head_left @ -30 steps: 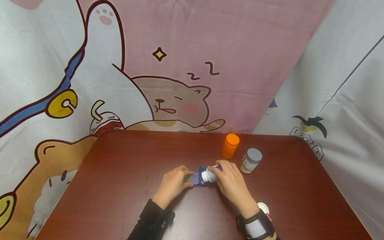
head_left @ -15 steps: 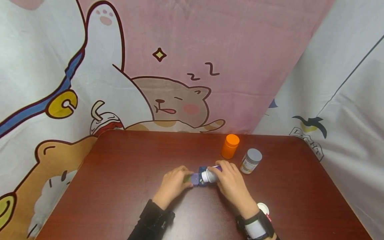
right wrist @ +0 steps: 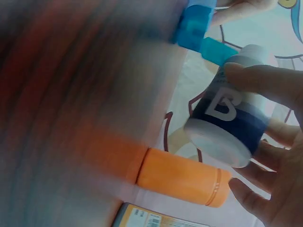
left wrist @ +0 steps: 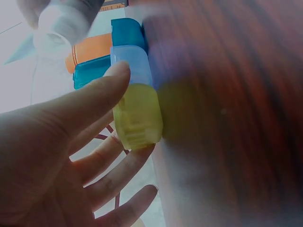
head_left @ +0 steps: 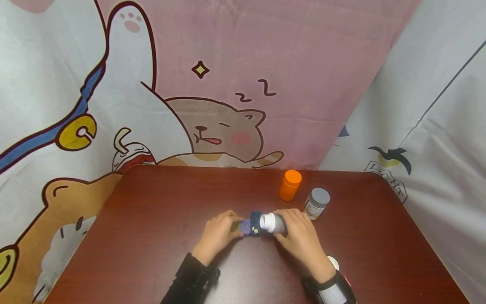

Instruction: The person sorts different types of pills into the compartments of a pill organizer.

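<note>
My left hand (head_left: 217,235) pinches a small pill organizer (head_left: 245,227) between thumb and fingers near the table's middle. Its yellow end compartment (left wrist: 139,116) and pale blue-violet one show in the left wrist view. At the right end the dark blue compartment (head_left: 255,219) stands with its lid up, and a few pale pills (head_left: 255,230) lie in it. My right hand (head_left: 301,236) grips a white pill bottle (head_left: 274,223), uncapped and tilted, its mouth beside that compartment. A dark band and a large letter B mark the bottle (right wrist: 232,106) in the right wrist view.
Behind the right hand stand an orange bottle (head_left: 290,185) and a grey-lidded jar (head_left: 317,202). A white cap (head_left: 334,262) lies by the right wrist, partly hidden. The brown table (head_left: 182,190) meets a printed cloth (head_left: 296,63) at its back edge.
My right hand has drawn the bottle slightly right and turned it, so its mouth no longer covers the dark blue compartment. Pills there show more plainly. The left hand keeps its place.
</note>
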A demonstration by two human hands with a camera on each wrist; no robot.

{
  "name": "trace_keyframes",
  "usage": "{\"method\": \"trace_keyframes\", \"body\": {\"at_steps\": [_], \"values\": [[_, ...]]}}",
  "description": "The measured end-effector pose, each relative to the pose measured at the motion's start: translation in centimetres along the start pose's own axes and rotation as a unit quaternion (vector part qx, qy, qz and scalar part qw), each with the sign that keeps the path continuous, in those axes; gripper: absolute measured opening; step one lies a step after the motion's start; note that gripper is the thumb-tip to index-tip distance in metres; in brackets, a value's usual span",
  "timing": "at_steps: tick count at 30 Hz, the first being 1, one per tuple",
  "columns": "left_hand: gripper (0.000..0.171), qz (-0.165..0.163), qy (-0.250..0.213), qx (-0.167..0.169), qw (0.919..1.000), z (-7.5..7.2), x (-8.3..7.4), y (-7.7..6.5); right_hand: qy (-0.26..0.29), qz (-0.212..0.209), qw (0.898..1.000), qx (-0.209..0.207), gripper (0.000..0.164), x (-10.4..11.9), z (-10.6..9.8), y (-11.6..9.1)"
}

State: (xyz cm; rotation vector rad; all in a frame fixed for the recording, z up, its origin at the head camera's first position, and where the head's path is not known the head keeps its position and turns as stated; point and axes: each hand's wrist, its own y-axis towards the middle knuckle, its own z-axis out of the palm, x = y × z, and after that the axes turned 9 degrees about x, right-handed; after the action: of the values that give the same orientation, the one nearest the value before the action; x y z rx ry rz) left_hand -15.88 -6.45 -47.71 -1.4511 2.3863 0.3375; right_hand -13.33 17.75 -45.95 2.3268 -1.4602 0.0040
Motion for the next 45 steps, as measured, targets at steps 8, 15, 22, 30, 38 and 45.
{"method": "trace_keyframes", "body": {"at_steps": [8, 15, 22, 30, 38, 45], "values": [[0.044, 0.004, -0.001, -0.003, 1.0, 0.0, -0.1, -0.2, 0.067, 0.031, 0.997, 0.033, 0.064, 2.1, -1.0, -2.6], [0.043, -0.001, 0.025, -0.006, 0.9997, 0.3, -0.3, -0.1, 0.202, 0.033, 0.968, 0.144, 0.061, 4.7, -1.3, -4.7], [0.044, 0.007, 0.046, -0.007, 0.9989, 0.4, -0.8, -0.3, 0.276, -0.007, 0.937, 0.214, 0.056, 6.4, -1.1, -5.2], [0.052, 0.014, 0.04, 0.0, 0.9991, 0.3, -0.9, -0.3, 0.278, -0.027, 0.934, 0.222, 0.054, 6.5, -0.5, -5.2], [0.042, 0.031, 0.028, -0.004, 0.9991, -1.4, -2.2, -0.9, 0.269, -0.017, 0.924, 0.273, 0.048, 6.3, -0.6, -5.3], [0.05, 0.083, -0.054, 0.076, 0.9922, -4.4, -2.9, -4.0, 0.225, -0.026, 0.93, 0.289, 0.061, 5.9, -0.8, -5.5]]}}
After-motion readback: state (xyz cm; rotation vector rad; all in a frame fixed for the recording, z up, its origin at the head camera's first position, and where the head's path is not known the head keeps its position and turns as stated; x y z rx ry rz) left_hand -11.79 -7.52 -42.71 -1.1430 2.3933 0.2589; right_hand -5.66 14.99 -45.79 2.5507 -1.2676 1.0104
